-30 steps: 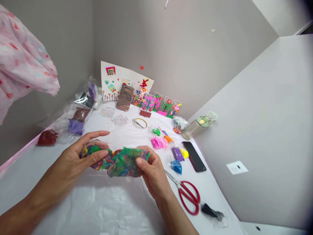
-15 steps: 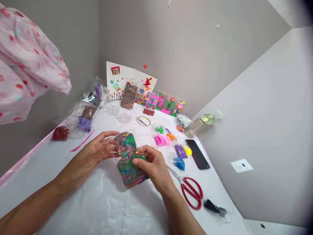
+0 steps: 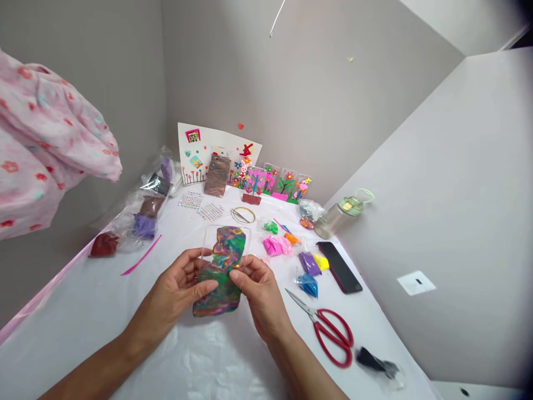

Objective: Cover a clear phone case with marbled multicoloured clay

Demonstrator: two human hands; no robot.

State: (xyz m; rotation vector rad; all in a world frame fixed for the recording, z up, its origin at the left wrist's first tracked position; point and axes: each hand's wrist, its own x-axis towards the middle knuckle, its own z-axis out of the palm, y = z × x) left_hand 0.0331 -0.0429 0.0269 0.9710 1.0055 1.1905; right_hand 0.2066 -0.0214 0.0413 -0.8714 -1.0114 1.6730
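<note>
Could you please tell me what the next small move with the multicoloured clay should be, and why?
Probably, the right hand should gently press the upper part of the multicoloured clay outward, since bare strips of the clear case show on both sides of it, while the left hand supports the wider lower part.

Marbled multicolour clay point(image 3: 224, 269), uneven-edged, across part of a clear panel point(image 3: 210, 238).
</note>
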